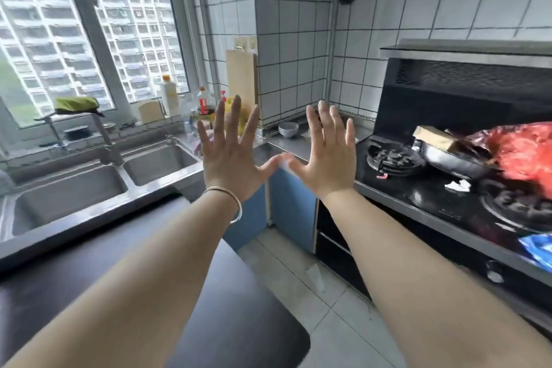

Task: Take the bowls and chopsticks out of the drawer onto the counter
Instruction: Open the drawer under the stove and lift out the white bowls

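Steel worktop (pixel 286 145) runs round the corner of the kitchen beyond both raised hands; the left hand (pixel 230 155) and the right hand (pixel 327 158) are held up side by side, backs toward the camera, every finger straight and spread, thumbs nearly meeting, so each grip is released and carries nothing. Held like this in mid-air, touching no surface, they look like a starting pose rather than a reach; the task seems not yet begun. A silver bangle (pixel 231 203) sits on the left wrist. Between the two hands and just beyond them, a small pale bowl (pixel 288 129) stands on the worktop near the tiled corner; whether it belongs to the task I cannot tell. No chopsticks show anywhere. Below the right hand, dark drawer fronts (pixel 331 233) sit closed under the hob, beside the blue cabinet doors (pixel 291 206) beneath both palms; the bowls and chopsticks are presumably inside one of these, hidden. Left of the left hand lies a double sink (pixel 68 188); right of the right hand, a gas hob (pixel 394 158) with a pan (pixel 448 158) and a red bag (pixel 525 152) crowding it, so the bare steel by the corner looks the likelier landing place.
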